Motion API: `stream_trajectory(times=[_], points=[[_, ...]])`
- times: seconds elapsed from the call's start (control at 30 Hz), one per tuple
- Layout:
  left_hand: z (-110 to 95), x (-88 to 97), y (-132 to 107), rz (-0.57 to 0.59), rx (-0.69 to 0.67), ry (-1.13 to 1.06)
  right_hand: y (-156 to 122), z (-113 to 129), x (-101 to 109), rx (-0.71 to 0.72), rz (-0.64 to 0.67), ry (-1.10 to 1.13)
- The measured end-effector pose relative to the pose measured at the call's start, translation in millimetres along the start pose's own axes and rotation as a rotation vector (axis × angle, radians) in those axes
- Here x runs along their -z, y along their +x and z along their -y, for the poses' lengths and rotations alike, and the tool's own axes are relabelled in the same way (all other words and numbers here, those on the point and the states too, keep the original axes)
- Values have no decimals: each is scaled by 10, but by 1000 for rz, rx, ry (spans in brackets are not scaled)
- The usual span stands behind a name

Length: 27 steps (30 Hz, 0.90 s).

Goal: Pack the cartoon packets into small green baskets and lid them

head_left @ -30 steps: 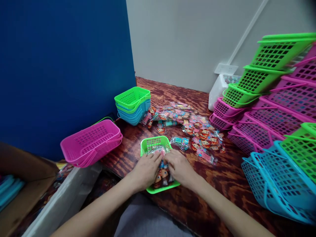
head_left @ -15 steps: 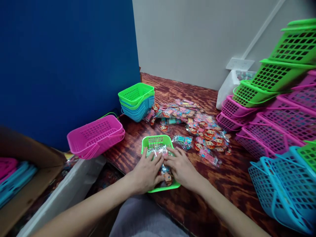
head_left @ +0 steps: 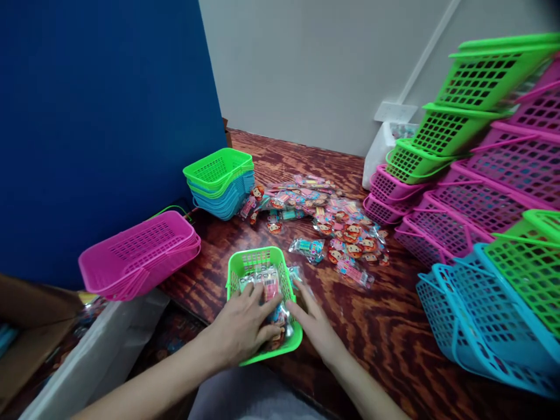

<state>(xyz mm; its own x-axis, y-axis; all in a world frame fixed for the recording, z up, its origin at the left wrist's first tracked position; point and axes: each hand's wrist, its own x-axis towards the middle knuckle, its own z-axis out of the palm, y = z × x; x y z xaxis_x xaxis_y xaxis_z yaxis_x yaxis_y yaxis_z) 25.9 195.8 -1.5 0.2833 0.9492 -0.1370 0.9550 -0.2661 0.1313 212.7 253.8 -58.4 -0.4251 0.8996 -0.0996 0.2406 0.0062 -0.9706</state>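
Observation:
A small green plastic basket (head_left: pixel 257 255) stands in front of me at the table's near edge, holding clear-wrapped packets (head_left: pixel 271 284). My left hand (head_left: pixel 245 324) lies inside it with fingers spread over the packets. At the basket's right side is my right hand (head_left: pixel 315 326), its thumb by the rim and its fingers stretched out along the outside. Close to those fingertips lies a clear packet (head_left: pixel 301 276), partly hidden. Just beyond the basket is a packet with a teal item (head_left: pixel 307 247) in it.
A heap of wrapped packets (head_left: pixel 350 233) spreads across the wooden table (head_left: pixel 350 315). Nested green and blue baskets (head_left: pixel 223 181) stand at the back left, pink baskets (head_left: pixel 140 254) at the left. Filled green, pink and blue baskets (head_left: pixel 472 280) are piled along the right.
My right hand has moved from the packets inside the basket to its right side. My left hand stays on the packets. The whole view has shifted a little to the right.

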Motion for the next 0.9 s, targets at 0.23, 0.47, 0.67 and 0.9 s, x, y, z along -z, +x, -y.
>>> stream_trajectory(times=[0.23,0.47,0.67,0.9], points=[[49,-12,-5,-58,26,6,-82,64,-77,-52,4,114],[-55,-52,60,5,-119,58,-74,-24,-171,-24,6,140],[-36,-58,24,-50,-94,28,-67,-61,-106,103,-70,-103],[-42,22,-126,-110,93,62,29,564,-113,552,17,-857]])
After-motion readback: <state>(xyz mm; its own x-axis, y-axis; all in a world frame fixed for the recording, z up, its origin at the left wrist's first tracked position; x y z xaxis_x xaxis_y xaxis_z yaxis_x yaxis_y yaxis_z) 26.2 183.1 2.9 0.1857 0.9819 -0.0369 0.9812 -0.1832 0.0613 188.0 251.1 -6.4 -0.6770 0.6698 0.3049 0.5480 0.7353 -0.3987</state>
